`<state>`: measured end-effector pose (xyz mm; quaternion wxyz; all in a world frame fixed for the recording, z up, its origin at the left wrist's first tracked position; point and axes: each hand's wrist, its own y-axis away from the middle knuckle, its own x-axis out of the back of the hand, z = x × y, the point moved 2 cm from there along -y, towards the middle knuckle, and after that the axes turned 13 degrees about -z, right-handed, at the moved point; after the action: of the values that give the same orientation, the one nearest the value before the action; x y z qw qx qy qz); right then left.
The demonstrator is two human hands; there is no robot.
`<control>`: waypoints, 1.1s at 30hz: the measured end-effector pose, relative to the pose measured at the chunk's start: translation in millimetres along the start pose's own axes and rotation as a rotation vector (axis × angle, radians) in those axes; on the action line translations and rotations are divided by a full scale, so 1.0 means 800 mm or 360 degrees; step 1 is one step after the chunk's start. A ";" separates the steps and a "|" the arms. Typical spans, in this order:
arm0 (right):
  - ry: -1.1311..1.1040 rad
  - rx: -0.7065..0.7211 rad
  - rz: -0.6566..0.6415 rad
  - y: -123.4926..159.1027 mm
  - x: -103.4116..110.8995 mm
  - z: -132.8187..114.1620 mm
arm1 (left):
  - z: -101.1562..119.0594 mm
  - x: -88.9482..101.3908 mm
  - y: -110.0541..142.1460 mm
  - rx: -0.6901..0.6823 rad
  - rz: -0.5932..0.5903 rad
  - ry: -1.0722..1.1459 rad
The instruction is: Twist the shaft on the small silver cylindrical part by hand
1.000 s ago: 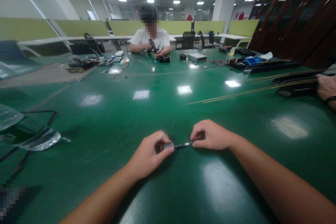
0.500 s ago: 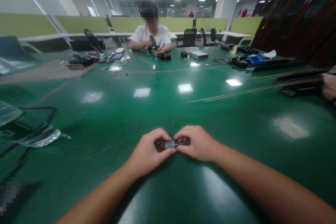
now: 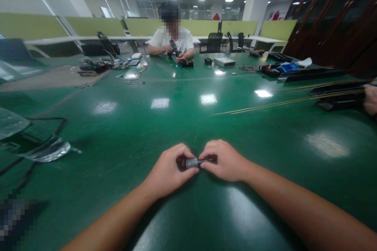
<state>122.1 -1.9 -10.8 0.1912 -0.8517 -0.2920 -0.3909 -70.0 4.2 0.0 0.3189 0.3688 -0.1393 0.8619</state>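
Observation:
My left hand is closed around a small silver metal cylinder, about the size of a small motor, which lies sideways between thumb and fingers. From the right, my right hand pinches a thin dark rod that meets the cylinder's right end. Whether the rod is fixed to the cylinder or a separate tool, I cannot tell. Both hands sit just above the green tabletop, fingertips close together. Part of the cylinder's left end is hidden by my left fingers.
A clear plastic bottle lies at left, beside a black cable. Long thin rods reach in from the right, near another person's hand. Across the table a person in a white shirt holds a power tool over a black part.
The view has shifted slightly. My right fingers have drawn a little rightward from my left hand, showing a bit more of the cylinder's right end. Both grips stay closed.

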 end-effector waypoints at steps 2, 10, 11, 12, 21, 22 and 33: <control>-0.0011 0.0004 0.0019 0.000 -0.001 0.000 | -0.001 0.000 0.000 -0.0004 0.0000 -0.0017; -0.0024 0.0011 0.0050 0.000 -0.002 0.003 | 0.002 0.001 -0.001 0.0003 -0.0018 -0.0061; -0.0022 0.0008 0.0047 0.000 -0.002 0.003 | 0.003 0.001 -0.001 0.0009 -0.0020 -0.0067; -0.0020 0.0007 0.0044 0.000 -0.002 0.003 | 0.004 0.001 -0.001 0.0013 -0.0023 -0.0072; -0.0018 0.0006 0.0033 0.001 0.001 0.003 | 0.004 0.002 -0.002 0.0022 -0.0030 -0.0075; -0.0015 0.0007 0.0031 0.001 0.001 0.003 | 0.004 0.002 -0.002 0.0024 -0.0031 -0.0077; -0.0028 -0.0001 0.0003 0.005 0.006 0.004 | 0.001 0.001 0.000 0.0022 -0.0068 -0.0077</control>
<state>128.7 -1.3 -9.4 0.1888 -0.8555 -0.2927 -0.3833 -69.9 4.3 1.1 0.3311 0.3947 -0.1331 0.8467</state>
